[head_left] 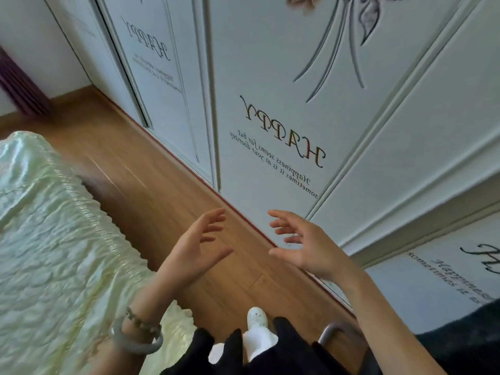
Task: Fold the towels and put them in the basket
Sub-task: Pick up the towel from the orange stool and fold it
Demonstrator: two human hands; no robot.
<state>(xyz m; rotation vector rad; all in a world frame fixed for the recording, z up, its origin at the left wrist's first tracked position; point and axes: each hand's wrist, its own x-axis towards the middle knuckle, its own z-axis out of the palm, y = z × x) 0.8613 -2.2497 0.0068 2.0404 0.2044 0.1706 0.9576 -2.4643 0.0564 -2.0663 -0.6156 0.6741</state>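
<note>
My left hand (198,246) and my right hand (303,246) are raised in front of me over the wooden floor, palms facing each other a short gap apart. Both have their fingers spread and hold nothing. My left wrist wears a pale bangle and a bead bracelet. No towel and no basket are in view.
A bed with a wrinkled pale green cover (54,253) fills the left side. White wardrobe doors (284,109) with mirrored "HAPPY" lettering run along the right. A strip of wooden floor (162,190) lies between them. My white slipper (257,318) and dark clothing show at the bottom.
</note>
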